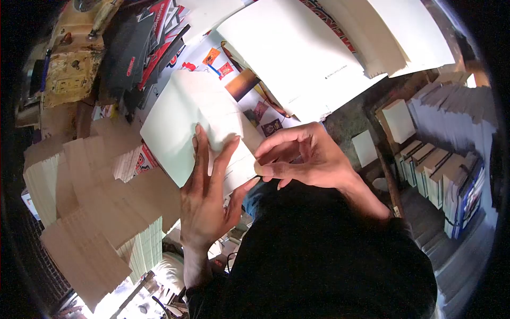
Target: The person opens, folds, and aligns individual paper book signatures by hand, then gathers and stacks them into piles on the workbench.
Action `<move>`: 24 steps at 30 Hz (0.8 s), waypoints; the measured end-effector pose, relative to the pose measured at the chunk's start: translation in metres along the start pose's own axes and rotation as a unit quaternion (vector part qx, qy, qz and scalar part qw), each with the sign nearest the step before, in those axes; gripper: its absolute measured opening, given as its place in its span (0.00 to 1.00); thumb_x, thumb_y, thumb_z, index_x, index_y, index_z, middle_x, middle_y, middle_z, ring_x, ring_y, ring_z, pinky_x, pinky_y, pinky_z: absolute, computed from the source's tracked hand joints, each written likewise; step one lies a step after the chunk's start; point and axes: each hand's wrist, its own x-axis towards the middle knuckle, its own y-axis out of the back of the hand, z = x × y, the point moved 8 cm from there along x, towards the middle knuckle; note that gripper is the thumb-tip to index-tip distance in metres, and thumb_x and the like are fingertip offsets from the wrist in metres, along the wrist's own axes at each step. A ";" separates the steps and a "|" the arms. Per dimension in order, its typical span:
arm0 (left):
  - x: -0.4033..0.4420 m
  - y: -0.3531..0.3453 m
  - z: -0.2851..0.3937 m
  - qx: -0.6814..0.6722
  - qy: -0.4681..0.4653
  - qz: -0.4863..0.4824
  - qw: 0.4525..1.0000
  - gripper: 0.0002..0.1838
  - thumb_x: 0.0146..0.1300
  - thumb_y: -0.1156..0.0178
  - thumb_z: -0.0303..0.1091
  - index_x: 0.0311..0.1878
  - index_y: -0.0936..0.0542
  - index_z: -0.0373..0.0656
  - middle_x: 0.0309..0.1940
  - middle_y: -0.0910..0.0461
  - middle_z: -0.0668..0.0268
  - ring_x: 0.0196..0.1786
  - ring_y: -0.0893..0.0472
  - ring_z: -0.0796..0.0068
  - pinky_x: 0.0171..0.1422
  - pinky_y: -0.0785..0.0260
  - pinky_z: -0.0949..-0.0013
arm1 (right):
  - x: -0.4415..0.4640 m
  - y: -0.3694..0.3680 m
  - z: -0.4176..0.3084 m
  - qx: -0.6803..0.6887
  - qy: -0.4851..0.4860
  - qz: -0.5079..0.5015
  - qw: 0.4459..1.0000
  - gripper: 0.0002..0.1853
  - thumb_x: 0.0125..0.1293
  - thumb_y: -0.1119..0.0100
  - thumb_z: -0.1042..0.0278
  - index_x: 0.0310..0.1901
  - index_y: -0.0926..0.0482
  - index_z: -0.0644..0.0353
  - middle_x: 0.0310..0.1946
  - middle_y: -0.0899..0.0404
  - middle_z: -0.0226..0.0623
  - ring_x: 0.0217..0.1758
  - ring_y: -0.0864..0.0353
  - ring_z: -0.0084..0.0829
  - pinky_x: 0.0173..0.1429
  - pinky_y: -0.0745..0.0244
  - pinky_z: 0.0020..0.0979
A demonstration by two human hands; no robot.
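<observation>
A white paper booklet (175, 127) lies in front of me at the centre, its upper leaf raised in a curve. My left hand (208, 196) rests on it with the fingers spread, the fingertips on the page and the thumb near its lower edge. At the booklet's right corner, my right hand (308, 159) pinches the page corner between thumb and index finger. Small coloured pictures (272, 126) show on the surface just beyond the booklet. A larger stack of white sheets (303, 58) lies behind, at the upper right of the booklet.
Brown-covered paper stacks (101, 196) fill the left side. Dark and red printed covers (154, 45) lie at the upper left, beside a worn metal machine (69, 74). Bundled books (433, 173) stand at the right, below a pile of folded sheets (457, 101).
</observation>
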 end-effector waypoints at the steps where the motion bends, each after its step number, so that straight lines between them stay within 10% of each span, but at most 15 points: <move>1: 0.001 0.001 0.001 0.000 -0.003 0.006 1.000 0.33 0.65 0.34 0.39 0.71 0.32 0.43 0.73 0.43 0.31 0.73 0.37 0.30 0.66 0.30 0.44 | 0.000 0.000 0.000 0.001 -0.001 0.002 1.000 0.13 0.64 0.30 0.75 0.49 0.17 0.67 0.39 0.13 0.39 0.41 0.13 0.25 0.34 0.14 0.24; 13: -0.001 0.001 0.000 -0.002 0.013 0.012 1.000 0.32 0.64 0.33 0.39 0.70 0.30 0.43 0.73 0.42 0.33 0.72 0.35 0.32 0.65 0.28 0.45 | 0.004 -0.001 -0.002 0.012 0.039 0.004 0.999 0.11 0.62 0.30 0.77 0.46 0.16 0.67 0.36 0.13 0.36 0.36 0.14 0.22 0.34 0.16 0.23; 24: -0.005 -0.005 -0.001 0.017 0.017 -0.014 1.000 0.38 0.65 0.35 0.40 0.77 0.37 0.52 0.77 0.48 0.39 0.74 0.39 0.30 0.67 0.29 0.43 | -0.010 -0.002 -0.027 -0.248 0.169 0.147 0.942 0.21 0.58 0.28 0.73 0.53 0.22 0.61 0.33 0.17 0.30 0.29 0.24 0.15 0.30 0.31 0.18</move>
